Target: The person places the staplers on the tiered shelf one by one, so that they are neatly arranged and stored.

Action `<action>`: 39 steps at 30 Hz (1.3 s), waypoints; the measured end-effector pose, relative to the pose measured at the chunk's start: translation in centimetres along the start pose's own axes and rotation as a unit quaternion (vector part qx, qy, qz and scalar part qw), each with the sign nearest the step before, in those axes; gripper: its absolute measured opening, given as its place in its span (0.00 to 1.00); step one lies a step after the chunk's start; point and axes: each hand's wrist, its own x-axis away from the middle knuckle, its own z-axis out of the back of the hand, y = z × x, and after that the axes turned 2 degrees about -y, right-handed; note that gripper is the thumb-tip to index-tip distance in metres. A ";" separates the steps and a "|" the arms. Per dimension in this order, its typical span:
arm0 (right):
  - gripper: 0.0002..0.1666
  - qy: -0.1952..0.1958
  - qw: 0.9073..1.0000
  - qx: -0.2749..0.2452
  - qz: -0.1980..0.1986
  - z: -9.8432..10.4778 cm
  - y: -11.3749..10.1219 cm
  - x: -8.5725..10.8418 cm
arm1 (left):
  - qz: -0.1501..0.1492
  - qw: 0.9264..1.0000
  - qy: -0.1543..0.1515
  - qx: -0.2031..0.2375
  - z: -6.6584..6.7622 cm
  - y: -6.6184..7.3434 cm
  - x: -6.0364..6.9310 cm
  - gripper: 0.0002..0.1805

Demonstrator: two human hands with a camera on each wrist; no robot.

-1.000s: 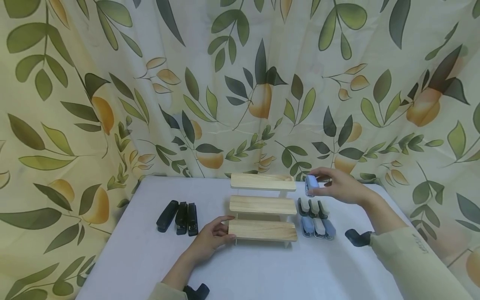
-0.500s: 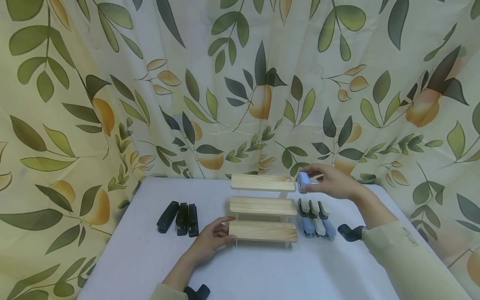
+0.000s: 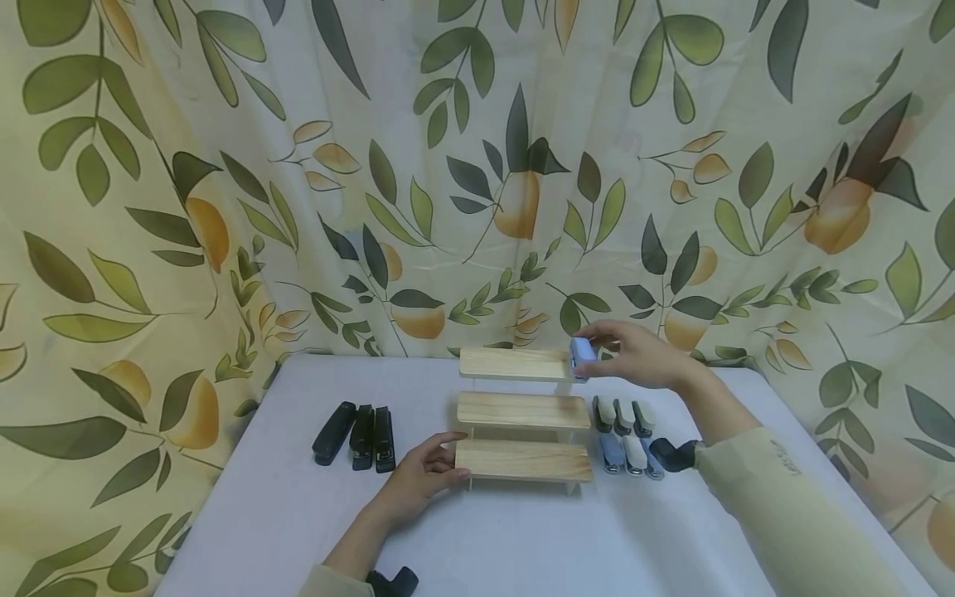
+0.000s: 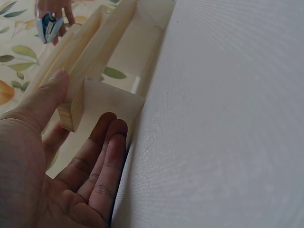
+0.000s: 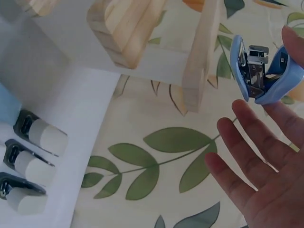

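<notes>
A wooden three-tier shelf (image 3: pixel 522 410) with pale side supports stands mid-table. At the right end of its top tier, the right hand (image 3: pixel 645 355) pinches a blue stapler (image 3: pixel 582 355). In the right wrist view the thumb and index finger of the right hand (image 5: pixel 270 161) hold the blue stapler (image 5: pixel 270 78), the other fingers spread, beside the top board's end. The left hand (image 3: pixel 418 478) touches the left end of the lowest tier; in the left wrist view the thumb of the left hand (image 4: pixel 61 156) rests on the board, fingers extended by the side support (image 4: pixel 111 97).
Three black staplers (image 3: pixel 361 435) lie left of the shelf. To its right is a group of small staplers in two rows, white-and-dark ones (image 3: pixel 622 414) behind, blue and white ones (image 3: pixel 632 454) in front. A patterned curtain (image 3: pixel 477 166) hangs behind the table.
The right hand has moved left with the blue stapler, from right of the top tier to over its right end. The left hand stays at the lowest tier.
</notes>
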 end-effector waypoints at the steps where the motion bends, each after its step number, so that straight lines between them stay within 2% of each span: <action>1: 0.40 -0.001 1.000 -0.001 0.002 -0.1 -0.1 -0.1 | 0.000 1.000 0.000 0.000 0.0 0.0 0.0 0.35; 9: 0.40 -0.001 1.000 0.004 0.010 -0.9 -0.8 -1.3 | 0.001 1.000 -0.002 0.002 0.0 0.0 0.0 0.35; 23: 0.40 -0.028 0.998 -0.048 0.007 -2.5 -2.5 -3.1 | 0.002 1.000 -0.002 0.000 0.0 0.0 0.0 0.35; 39: 0.40 -0.050 0.997 -0.053 0.024 -4.0 -3.3 -5.1 | 0.003 1.000 -0.001 0.000 0.0 -0.1 0.0 0.36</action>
